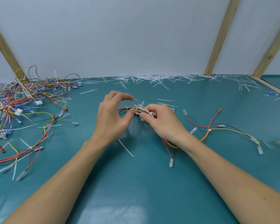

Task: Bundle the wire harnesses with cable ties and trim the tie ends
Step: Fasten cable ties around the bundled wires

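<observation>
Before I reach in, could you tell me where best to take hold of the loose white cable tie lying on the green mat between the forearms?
Probably pinch the loose white cable tie at its middle, coming straight down from above: it lies flat and slanted on the green mat, with bare mat on both sides and neither forearm over it.

Both bare forearms reach forward, wrists nearly meeting. The left hand (111,115) is spread, thumb and forefinger curved apart in a loose C. The right hand (158,118) is curled tight, fingertips pinched together.
</observation>
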